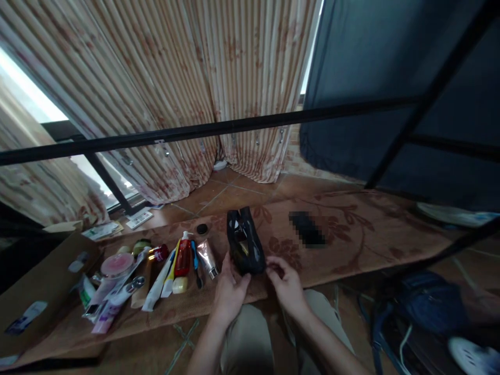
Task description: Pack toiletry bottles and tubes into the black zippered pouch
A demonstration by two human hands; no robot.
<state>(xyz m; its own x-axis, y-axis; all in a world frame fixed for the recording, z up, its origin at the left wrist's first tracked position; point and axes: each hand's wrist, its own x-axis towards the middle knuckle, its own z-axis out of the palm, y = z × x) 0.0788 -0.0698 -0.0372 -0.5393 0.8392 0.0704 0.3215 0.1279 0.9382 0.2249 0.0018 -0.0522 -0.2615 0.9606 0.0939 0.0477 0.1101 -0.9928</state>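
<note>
Head | open black pouch (255, 262) | between left fingers (226, 265) and right fingers (280, 263)

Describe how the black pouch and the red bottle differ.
The black pouch is dark and wide; the red bottle is brighter and slimmer. The pouch gapes open; the bottle has a pale top. Both hands are at the pouch; neither touches the bottle. Both items are over the brown cloth.

This looks like a room in a home: flowered curtains (156, 78) hang to a tiled floor (222, 197) beyond the far edge of the surface (347, 250), whose left end carries everyday toiletries (183, 256).
</note>
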